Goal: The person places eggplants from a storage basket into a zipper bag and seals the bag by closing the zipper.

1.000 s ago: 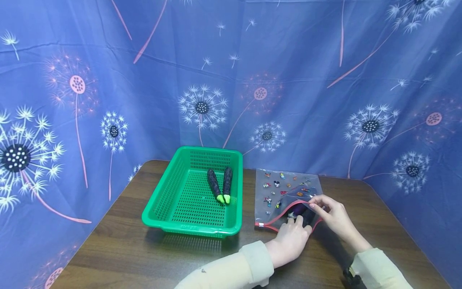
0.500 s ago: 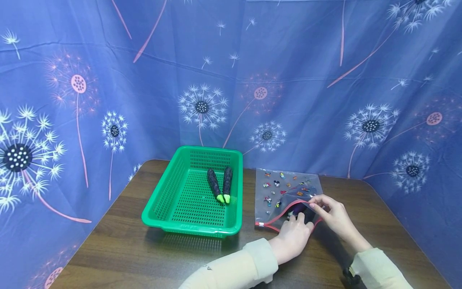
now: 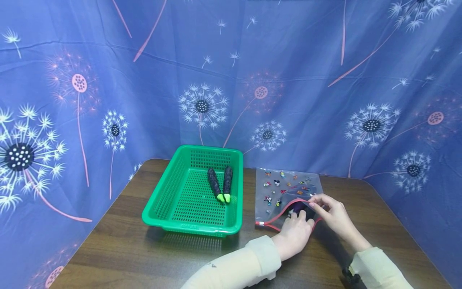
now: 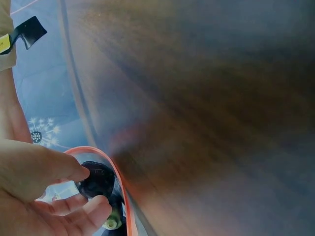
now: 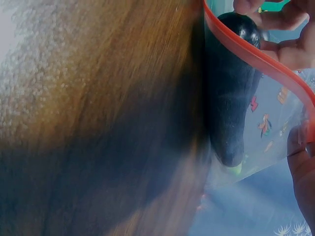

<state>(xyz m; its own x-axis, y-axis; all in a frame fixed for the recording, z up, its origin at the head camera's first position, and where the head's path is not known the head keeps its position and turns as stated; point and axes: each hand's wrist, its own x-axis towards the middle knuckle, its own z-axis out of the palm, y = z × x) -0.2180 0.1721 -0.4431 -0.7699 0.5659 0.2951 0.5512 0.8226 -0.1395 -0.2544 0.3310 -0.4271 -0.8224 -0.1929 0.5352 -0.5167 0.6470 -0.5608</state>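
Observation:
A clear zip bag (image 3: 262, 200) printed with small cartoon figures lies flat, its red-edged mouth gaping toward me. My left hand (image 3: 294, 233) reaches into that mouth. In the left wrist view, its thumb and fingers hold the rounded end of a dark eggplant (image 4: 97, 180); a green stem end (image 4: 112, 223) shows close below. The right wrist view shows the eggplant (image 5: 229, 98) lying lengthwise inside the bag. With thumb and fingers, my right hand (image 3: 333, 214) pinches the upper red edge (image 5: 256, 58) and keeps it raised. Part of the bag's contents is hidden behind the left hand.
Left of the bag stands a green plastic basket (image 3: 156, 198) with perforated sides. Inside it lie two long dark eggplants (image 3: 227, 180) with pale green ends. A blue dandelion-print cloth (image 3: 306, 100) hangs behind the wooden table (image 3: 119, 245).
My left hand has shifted slightly right, its fingers still inside the bag's mouth. My right hand keeps its pinch on the red edge, and the basket has not moved.

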